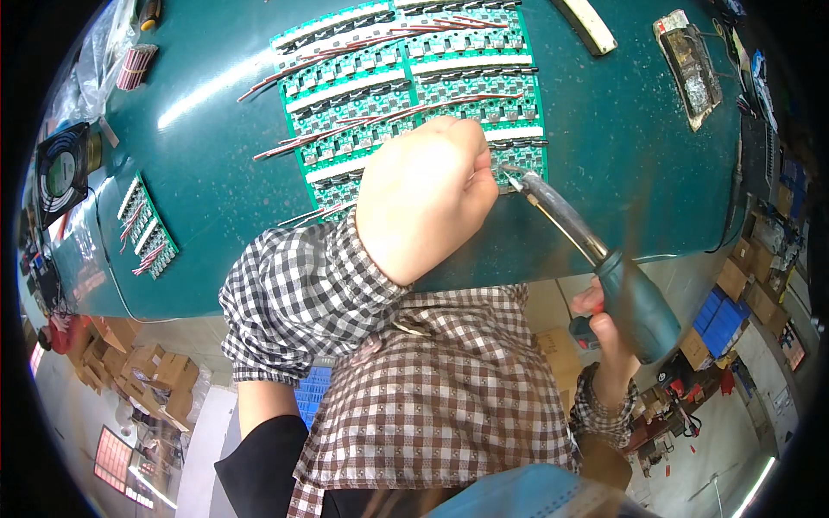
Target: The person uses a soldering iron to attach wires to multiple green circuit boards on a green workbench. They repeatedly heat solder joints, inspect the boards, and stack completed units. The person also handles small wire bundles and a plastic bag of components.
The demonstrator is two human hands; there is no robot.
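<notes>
A large panel of green circuit boards [475,86] lies on the table, with white strips, black parts and red, white and dark wires across it. My left hand [423,194] rests over the panel's near part, its fingers closed in a pinch by the near right corner. Whatever is between those fingertips is hidden. In my right hand [602,324] is a soldering iron [641,302] with a thick dark green handle, fingers wrapped round it. Its metal shaft slants up and left, and the tip is at the board close to my left fingertips.
The table [216,190] has a dark green top. To the left are a small wired circuit board [147,226], a black fan [62,173] and a bundle of wires [136,67]. A crusted, solder-flecked block [689,69] and a pale bar [587,24] lie at the far right.
</notes>
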